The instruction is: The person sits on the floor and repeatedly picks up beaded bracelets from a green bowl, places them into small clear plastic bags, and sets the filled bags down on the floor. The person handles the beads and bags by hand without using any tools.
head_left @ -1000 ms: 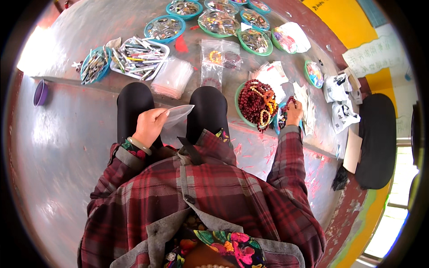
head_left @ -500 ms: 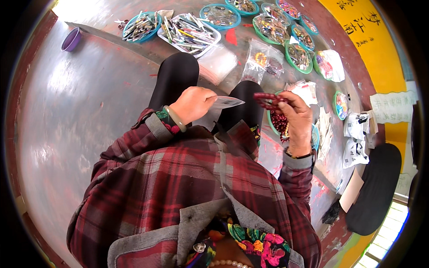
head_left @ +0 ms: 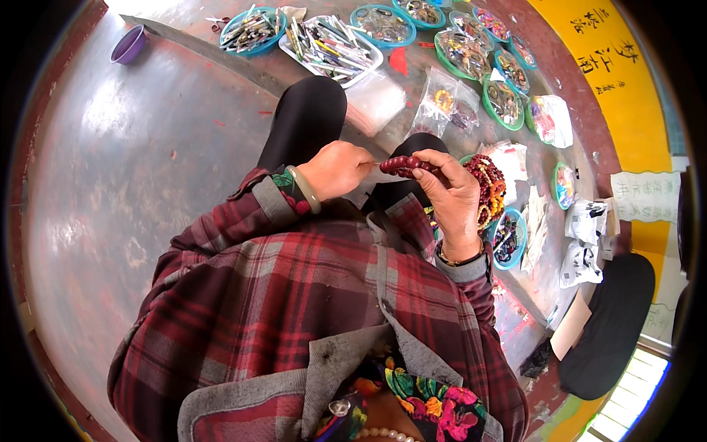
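A: Hands status?
B: Right hand [head_left: 455, 197] pinches dark red bead bracelet [head_left: 403, 163] at fingertips. Left hand [head_left: 337, 169] clenched, touching the bracelet's left end; clear bag beneath it barely visible.
A: Surroundings?
B: Bead tray [head_left: 486, 188] just right of grip, teal dishes [head_left: 384, 23] beyond it.

Single head-worn fisheye, looking steeply down, close over hands, lap and floor.

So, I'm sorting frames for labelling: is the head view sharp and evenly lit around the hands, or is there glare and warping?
Head view: both hands, the left hand and right hand, and the dark red bead bracelet look sharp; daylight glare whitens the grey floor at left; fisheye bends edges, with a black rim.
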